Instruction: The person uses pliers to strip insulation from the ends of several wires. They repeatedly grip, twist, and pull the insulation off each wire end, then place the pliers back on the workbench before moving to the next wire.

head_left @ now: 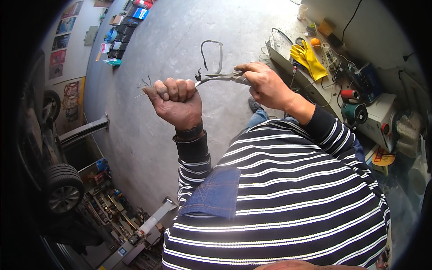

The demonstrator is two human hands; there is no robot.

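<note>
Left hand point(177, 101): fingers are curled fully into a fist around the grey cable point(218, 79); thin wire ends point(145, 84) stick out at left.
Right hand point(267, 85): fingers are pinched on the cable's flat right part; a hidden tool, I cannot tell.
Grey cable: between both hands, above the floor point(139, 148).
Good handling: the fist should anchor firmly, the right fingers work gently, evenly.

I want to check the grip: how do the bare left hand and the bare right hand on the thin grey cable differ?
The bare left hand is a fist around the thin grey cable; the bare right hand pinches it with straighter fingers. Thin wire strands stick out beyond the left hand, none beyond the right hand. The left hand has a dark wristband; none shows on the right. Both come from black-and-white striped sleeves.
</note>
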